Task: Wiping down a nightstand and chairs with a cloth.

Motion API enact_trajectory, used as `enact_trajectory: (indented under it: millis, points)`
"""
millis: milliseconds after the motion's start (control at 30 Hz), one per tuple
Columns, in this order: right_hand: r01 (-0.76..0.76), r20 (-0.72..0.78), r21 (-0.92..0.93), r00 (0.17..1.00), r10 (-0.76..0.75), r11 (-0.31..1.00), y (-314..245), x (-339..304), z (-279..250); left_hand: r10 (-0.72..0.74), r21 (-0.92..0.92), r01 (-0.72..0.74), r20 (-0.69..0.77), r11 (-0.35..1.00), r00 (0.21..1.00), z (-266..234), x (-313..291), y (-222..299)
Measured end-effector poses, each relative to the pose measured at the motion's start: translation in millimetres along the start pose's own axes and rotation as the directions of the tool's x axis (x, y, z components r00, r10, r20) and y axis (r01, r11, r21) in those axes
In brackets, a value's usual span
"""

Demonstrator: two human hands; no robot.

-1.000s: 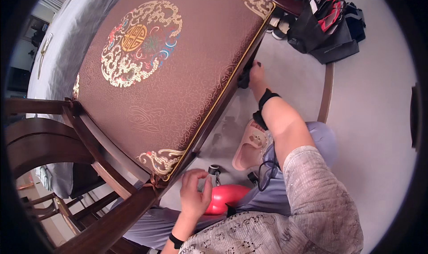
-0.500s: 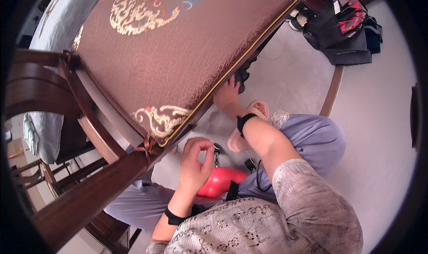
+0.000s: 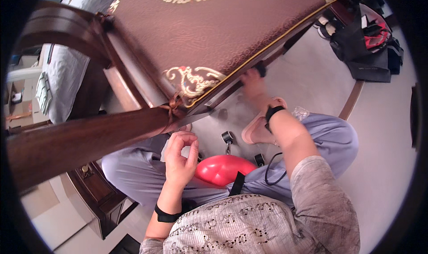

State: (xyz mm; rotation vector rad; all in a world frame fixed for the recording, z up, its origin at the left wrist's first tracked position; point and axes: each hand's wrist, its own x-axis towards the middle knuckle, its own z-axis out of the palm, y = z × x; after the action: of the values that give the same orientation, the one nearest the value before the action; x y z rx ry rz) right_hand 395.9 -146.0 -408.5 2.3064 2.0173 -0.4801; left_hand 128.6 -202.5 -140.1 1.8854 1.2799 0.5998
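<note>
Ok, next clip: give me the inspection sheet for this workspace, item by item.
Surface: pale floor; the person sits on it beside a dark wooden chair.
Job's things: brown embroidered seat cushion with a gold edge lies on the chair; its corner tie is knotted at the frame.
Clutter: red rounded object with a black strap in the lap; pink slipper.
Grippers: left hand raised just below the tie, fingers curled, holding nothing visible; right hand reaches under the cushion's edge, grip hidden.
Cables: thin black cord looped on the trousers.
Surroundings: black and red bags, bed with grey cover, low dark cabinet.
</note>
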Motion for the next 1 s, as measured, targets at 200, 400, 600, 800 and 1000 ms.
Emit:
enact_trajectory:
  millis: [200, 400, 600, 800, 1000]
  points:
    - [-0.169, -0.233, 0.234, 0.946, 0.224, 0.957, 31.4, 22.9, -17.7, -0.009, 0.008, 0.010, -0.076, 1.000, 0.997, -13.7, -23.1, 7.2]
    - [0.383, -0.256, 0.288, 0.914, -0.315, 0.878, -77.4, -15.3, 44.1, 0.109, -0.035, -0.110, -0.016, 0.993, 0.994, 4.9, -34.8, 11.2]
    - [0.253, 0.407, 0.317, 0.834, -0.373, 0.914, -73.8, -7.6, -18.0, 0.189, -0.066, -0.196, -0.099, 0.978, 0.977, 3.3, -62.6, 12.3]
    - [0.104, 0.251, 0.266, 0.952, -0.173, 0.959, -92.3, -23.9, -95.9, 0.187, -0.105, -0.218, -0.248, 0.970, 0.951, -21.4, -98.1, 4.0]
    - [0.085, 0.220, 0.198, 0.967, -0.129, 0.977, -115.9, -65.1, -164.8, 0.267, -0.148, -0.336, -0.355, 0.930, 0.896, -30.5, -105.8, 9.8]
